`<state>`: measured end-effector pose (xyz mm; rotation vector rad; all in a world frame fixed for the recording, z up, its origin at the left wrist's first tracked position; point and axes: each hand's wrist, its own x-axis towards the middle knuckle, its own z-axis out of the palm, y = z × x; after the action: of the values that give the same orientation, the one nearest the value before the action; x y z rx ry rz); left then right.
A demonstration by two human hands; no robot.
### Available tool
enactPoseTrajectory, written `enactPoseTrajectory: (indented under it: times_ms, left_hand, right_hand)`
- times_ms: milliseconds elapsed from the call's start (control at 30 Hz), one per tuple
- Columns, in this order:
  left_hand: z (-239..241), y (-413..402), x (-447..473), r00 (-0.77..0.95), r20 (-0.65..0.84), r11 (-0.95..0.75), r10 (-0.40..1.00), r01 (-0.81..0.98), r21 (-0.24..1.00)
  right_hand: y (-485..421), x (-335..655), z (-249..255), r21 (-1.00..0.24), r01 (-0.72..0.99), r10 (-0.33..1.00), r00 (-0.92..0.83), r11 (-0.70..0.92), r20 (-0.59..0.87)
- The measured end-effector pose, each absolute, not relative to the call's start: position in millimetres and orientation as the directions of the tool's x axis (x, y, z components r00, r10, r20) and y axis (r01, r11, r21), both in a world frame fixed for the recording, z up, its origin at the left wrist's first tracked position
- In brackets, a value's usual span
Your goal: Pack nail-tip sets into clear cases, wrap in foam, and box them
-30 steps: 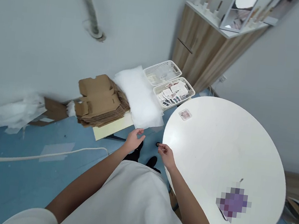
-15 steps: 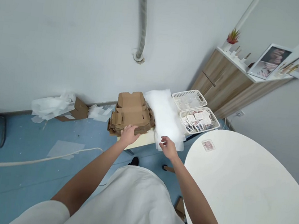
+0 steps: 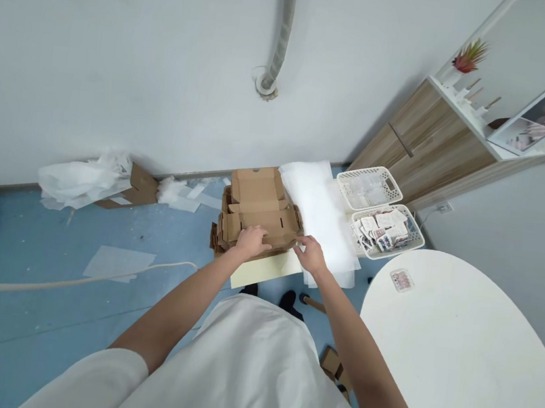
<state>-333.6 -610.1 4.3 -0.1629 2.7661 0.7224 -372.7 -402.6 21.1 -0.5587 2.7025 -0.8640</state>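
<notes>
A stack of flat brown cardboard boxes [image 3: 258, 205] lies on a low pale table [image 3: 264, 270] by the wall. My left hand [image 3: 252, 241] rests on the near edge of the stack, fingers curled over the top box. At the stack's right front corner is my right hand [image 3: 312, 254], its fingers bent against the cardboard. A pile of white foam sheets [image 3: 321, 213] lies just right of the boxes.
Two white baskets [image 3: 370, 188] with small packets stand right of the foam. A round white table [image 3: 463, 353] with a small packet [image 3: 401, 280] fills the lower right. A wooden cabinet [image 3: 432, 151], floor litter [image 3: 84, 179] and a white cable [image 3: 64, 282] are around.
Both hands have moved forward from the air onto the cardboard stack. The view has swung left, away from the round table, and nearer the low table.
</notes>
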Motion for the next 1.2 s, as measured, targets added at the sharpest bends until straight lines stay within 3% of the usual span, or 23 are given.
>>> enactPoseTrajectory:
  times_ms: [267, 533, 900, 1067, 1200]
  left_hand:
    - [-17, -619, -338, -0.944, -0.328, 0.751, -0.026, -0.235, 0.617]
    - [-20, -620, -330, -0.972, -0.231, 0.760, 0.048, -0.114, 0.640]
    - [4, -600, -340, -0.969, -0.247, 0.723, 0.008, -0.165, 0.671]
    - [18, -545, -352, -0.996, -0.083, 0.725, 0.022, -0.042, 0.688]
    - [14, -508, -356, -0.975, -0.166, 0.660, 0.150, -0.026, 0.751]
  right_hand:
    - [-406, -391, 20, -0.679, -0.255, -0.460, -0.877, 0.688, -0.136]
    - [-397, -405, 13, -0.745, -0.236, -0.483, -0.866, 0.624, -0.130]
    - [-384, -417, -4, -0.741, -0.246, -0.501, -0.854, 0.625, -0.139]
    - [-352, -422, -24, -0.578, -0.188, -0.404, -0.873, 0.794, -0.273]
    - [-336, -420, -44, -0.293, -0.237, -0.340, -0.861, 0.926, -0.377]
